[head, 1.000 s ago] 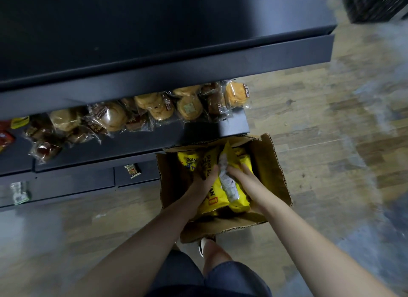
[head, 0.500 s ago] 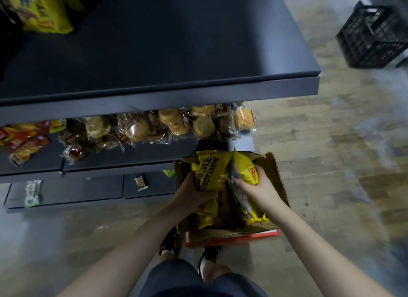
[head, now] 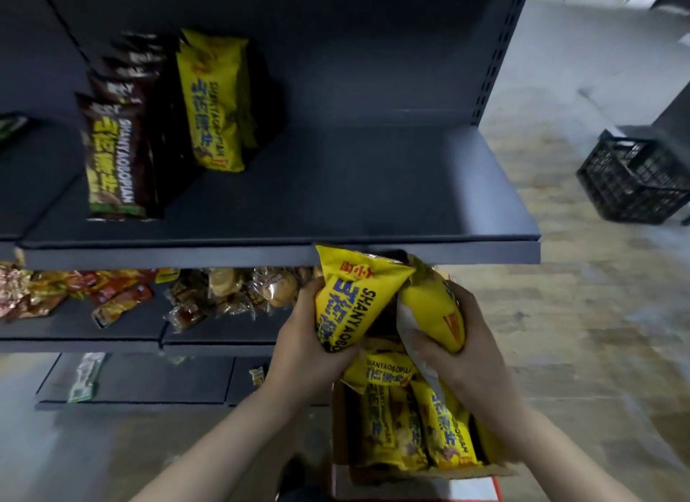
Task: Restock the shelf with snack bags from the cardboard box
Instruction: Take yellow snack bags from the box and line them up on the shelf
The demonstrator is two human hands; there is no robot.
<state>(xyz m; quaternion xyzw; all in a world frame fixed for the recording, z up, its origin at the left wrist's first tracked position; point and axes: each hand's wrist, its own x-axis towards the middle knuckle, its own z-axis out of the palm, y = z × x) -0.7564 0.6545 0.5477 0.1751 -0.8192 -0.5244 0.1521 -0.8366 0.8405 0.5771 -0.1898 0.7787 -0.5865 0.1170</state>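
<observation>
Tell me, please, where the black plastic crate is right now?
In the head view, the black plastic crate sits on the wooden floor at the far right, beyond the right end of the dark shelf.

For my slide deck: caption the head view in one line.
Both hands, left hand and right hand, lift yellow snack bags from the cardboard box toward the shelf.

Both forearms are bare with no sleeves showing; dark clothing shows at the bottom edge.
</observation>
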